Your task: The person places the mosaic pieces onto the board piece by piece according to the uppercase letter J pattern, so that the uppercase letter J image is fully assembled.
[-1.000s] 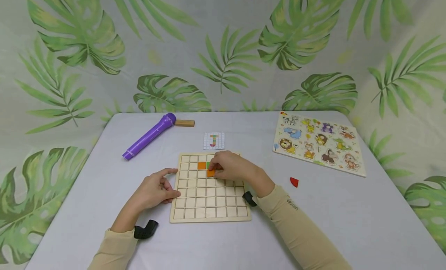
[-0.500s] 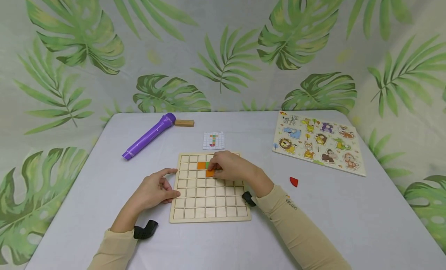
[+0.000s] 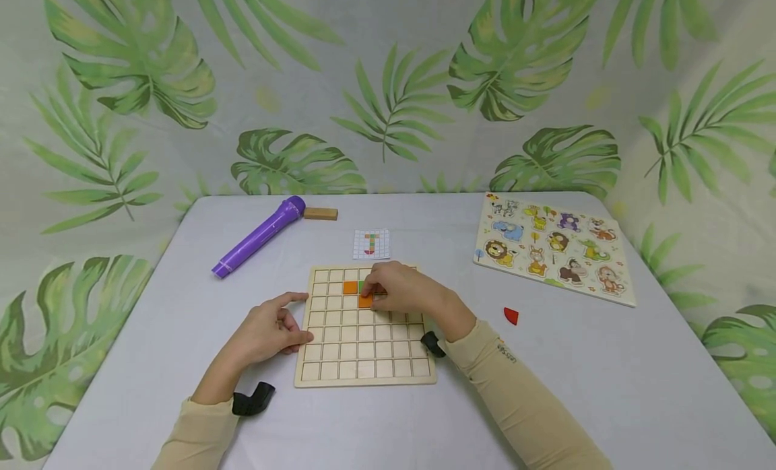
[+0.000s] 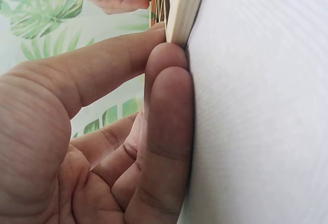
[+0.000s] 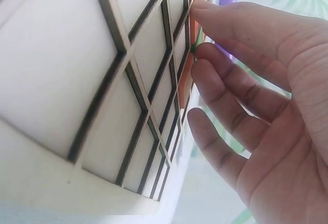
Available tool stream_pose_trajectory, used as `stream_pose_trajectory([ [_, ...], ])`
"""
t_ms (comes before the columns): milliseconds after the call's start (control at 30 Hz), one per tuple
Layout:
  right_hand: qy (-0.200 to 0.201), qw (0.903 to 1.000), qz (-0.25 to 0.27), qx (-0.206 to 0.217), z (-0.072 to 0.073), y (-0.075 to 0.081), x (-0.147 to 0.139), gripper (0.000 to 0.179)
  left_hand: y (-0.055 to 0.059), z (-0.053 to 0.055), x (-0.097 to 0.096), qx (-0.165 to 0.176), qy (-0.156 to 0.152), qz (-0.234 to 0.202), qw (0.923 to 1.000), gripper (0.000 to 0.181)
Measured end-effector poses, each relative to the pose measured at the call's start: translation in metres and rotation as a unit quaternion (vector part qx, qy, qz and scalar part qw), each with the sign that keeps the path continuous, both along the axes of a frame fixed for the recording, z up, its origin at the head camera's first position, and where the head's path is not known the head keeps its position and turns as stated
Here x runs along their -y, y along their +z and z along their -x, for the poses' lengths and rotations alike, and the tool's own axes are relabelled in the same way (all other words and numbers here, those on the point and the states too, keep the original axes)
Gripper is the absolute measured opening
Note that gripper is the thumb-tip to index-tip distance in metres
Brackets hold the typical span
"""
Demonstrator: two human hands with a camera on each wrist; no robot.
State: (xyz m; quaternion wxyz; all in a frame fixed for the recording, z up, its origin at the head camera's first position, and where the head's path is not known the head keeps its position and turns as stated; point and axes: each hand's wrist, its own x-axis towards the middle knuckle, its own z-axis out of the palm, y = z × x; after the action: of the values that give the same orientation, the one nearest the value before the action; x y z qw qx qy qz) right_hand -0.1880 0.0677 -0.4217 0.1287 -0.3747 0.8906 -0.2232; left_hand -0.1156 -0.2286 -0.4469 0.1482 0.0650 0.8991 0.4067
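A wooden grid board [image 3: 348,352] lies at the middle of the table. My left hand [image 3: 263,328] rests at its left edge, index finger and thumb apart, both touching the rim. In the left wrist view, fingertips [image 4: 171,83] sit right against the board's edge [image 4: 182,14]. My right hand [image 3: 406,288] is over the upper part of the grid, thumb and index finger on an orange square tile [image 3: 364,301]. A green tile [image 3: 362,286] shows partly beneath its fingers, beside another orange tile [image 3: 350,287]. The hand hides the cells to the right.
A small pattern card [image 3: 372,244] lies behind the board. Back left are a purple toy microphone [image 3: 259,238] and a wooden block [image 3: 320,214]. An animal puzzle board [image 3: 554,248] lies at the right, with a red quarter-round piece [image 3: 511,316] in front. An orange bit peeks past the right sleeve.
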Motion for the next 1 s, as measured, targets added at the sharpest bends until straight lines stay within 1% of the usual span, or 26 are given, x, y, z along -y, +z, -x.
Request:
stream_pose_trajectory([
  [167,-0.004,1.0000,-0.007,0.004,-0.001,0.005,0.000,0.016,0.001,0.001,0.000,-0.004,-0.005,0.006,1.0000,0.081],
  [467,-0.023,0.9994,-0.019,0.016,0.000,0.008,-0.011,0.016,0.000,0.001,0.000,-0.001,0.000,0.010,1.0000,0.080],
  [733,-0.062,0.9970,-0.021,0.042,0.000,0.015,-0.029,0.021,0.001,-0.002,-0.001,0.001,0.001,-0.002,1.0000,0.081],
  [1000,-0.088,0.9947,-0.028,0.046,-0.001,0.020,-0.056,0.023,0.002,-0.001,-0.001,0.000,0.002,0.006,1.0000,0.080],
])
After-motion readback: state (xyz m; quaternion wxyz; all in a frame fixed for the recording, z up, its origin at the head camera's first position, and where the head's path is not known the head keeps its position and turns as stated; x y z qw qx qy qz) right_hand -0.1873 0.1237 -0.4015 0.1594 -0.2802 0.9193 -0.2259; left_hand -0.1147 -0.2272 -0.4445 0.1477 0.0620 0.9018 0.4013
